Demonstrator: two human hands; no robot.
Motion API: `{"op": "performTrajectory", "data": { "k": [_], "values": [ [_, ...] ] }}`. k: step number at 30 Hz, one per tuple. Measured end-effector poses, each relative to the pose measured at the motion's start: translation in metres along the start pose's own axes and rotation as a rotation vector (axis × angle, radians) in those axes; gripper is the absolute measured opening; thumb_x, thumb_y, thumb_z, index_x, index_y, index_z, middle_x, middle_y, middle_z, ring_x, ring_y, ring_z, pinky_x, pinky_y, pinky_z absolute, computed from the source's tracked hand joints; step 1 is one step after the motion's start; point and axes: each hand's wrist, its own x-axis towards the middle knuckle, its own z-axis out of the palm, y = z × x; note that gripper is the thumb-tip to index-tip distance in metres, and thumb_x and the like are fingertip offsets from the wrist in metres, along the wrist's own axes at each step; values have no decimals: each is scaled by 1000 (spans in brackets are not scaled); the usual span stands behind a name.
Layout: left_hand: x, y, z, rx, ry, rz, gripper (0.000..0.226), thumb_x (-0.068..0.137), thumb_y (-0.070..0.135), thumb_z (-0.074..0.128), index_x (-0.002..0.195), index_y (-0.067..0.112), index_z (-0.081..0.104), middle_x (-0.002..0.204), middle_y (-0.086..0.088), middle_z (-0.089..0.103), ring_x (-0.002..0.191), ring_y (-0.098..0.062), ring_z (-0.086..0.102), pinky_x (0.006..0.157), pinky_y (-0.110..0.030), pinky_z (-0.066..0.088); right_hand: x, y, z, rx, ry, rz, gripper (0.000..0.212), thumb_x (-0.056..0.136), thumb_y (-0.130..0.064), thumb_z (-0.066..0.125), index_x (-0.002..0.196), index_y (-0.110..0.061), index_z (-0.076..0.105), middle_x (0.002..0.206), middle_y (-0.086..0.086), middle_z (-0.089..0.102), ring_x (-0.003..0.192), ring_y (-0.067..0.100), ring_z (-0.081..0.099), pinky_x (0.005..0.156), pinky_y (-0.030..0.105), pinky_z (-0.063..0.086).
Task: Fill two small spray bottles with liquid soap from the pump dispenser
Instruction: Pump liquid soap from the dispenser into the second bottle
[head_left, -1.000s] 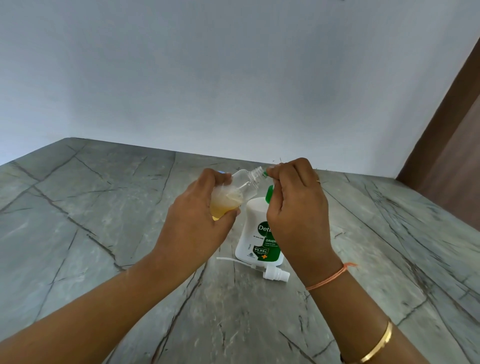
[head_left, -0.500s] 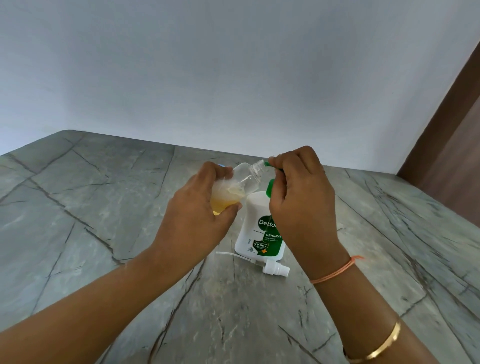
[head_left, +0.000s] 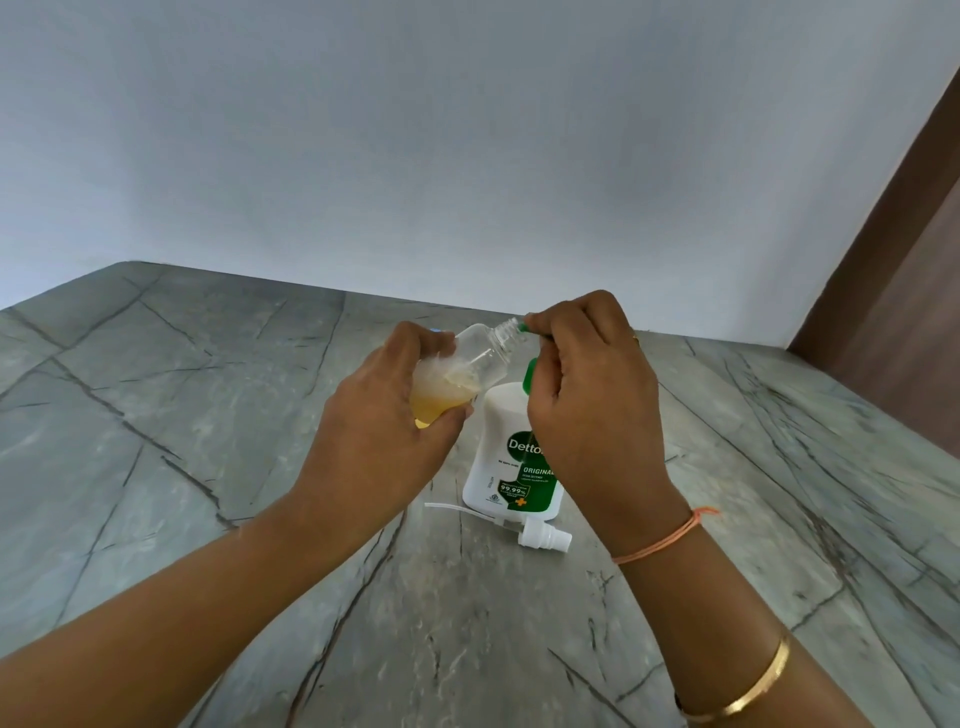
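My left hand (head_left: 384, 431) grips a small clear spray bottle (head_left: 467, 364), tilted with its open threaded neck pointing up and right; amber soap pools in its lower part. My right hand (head_left: 592, 405) is curled over the green pump head of the white soap dispenser (head_left: 506, 457), whose nozzle tip meets the bottle's mouth. The dispenser stands on the grey marble table (head_left: 208, 467) behind my right hand, its label partly hidden. A white spray cap with its dip tube (head_left: 540, 535) lies on the table in front of the dispenser. A second spray bottle is not visible.
A pale wall rises behind the table's far edge. A brown wooden panel (head_left: 904, 291) stands at the right. The table's surface stretches left and toward me around the hands.
Both hands with the bottle and pump nozzle have shifted slightly upward in the view. The grips look unchanged.
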Motion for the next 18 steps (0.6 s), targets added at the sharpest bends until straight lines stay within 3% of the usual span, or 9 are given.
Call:
{"op": "performTrajectory", "data": {
  "k": [10,18],
  "values": [
    [0,1,0,-12,-9,6,47,73,24,75,113,24,51,110,6,62,91,-13,59,75,-32,55,-10,2,16,-13,153,-11,21,71,13,58,87,1,64,87,17,60,74,30,58,61,25,43],
    [-1,0,0,21,-12,11,49,72,25,76,114,24,50,111,6,60,91,-12,56,74,-28,53,-8,3,12,27,108,4,20,74,10,57,88,-1,64,88,15,59,76,27,58,60,22,41]
  ]
}}
